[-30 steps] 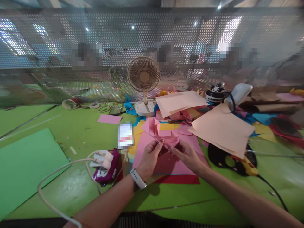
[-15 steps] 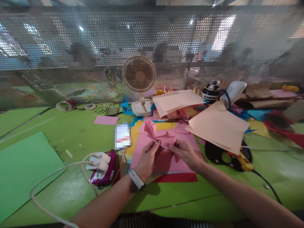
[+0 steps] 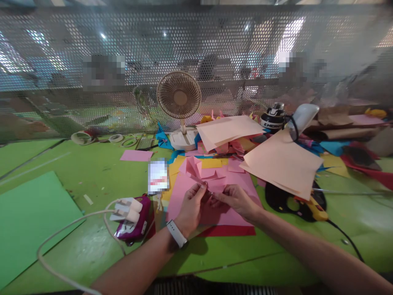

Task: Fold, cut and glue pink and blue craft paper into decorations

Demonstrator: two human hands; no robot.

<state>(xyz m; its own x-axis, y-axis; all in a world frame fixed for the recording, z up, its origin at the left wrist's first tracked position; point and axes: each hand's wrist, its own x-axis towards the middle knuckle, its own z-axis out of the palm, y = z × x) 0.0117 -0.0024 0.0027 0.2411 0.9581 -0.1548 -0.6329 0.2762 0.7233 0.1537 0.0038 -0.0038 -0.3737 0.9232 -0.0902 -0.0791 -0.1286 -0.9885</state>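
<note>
A piece of folded pink paper (image 3: 217, 186) is held up over a stack of pink sheets (image 3: 184, 184). My left hand (image 3: 194, 200), with a white watch band (image 3: 176, 234) on its wrist, pinches the paper's left corner between thumb and fingers. From the other side my right hand (image 3: 236, 200) is closed at the paper's lower edge, its fingertips close to the left thumb. The fingers hide part of the fold. Just beyond the hands stands a folded pink paper shape (image 3: 193, 167). Red paper (image 3: 229, 231) shows under the stack's near edge.
A fan (image 3: 179, 98) stands at the back before a perforated metal screen (image 3: 123, 41). Left lie a phone (image 3: 158, 176), a purple power strip (image 3: 135, 223) with a white cable, and green card (image 3: 30, 221). A glue gun (image 3: 316, 209) and pale sheets (image 3: 282, 164) lie right.
My right fingertips have shifted left and slightly nearer along the paper's lower edge, closer to my left thumb. My left hand has barely moved and keeps its pinch.
</note>
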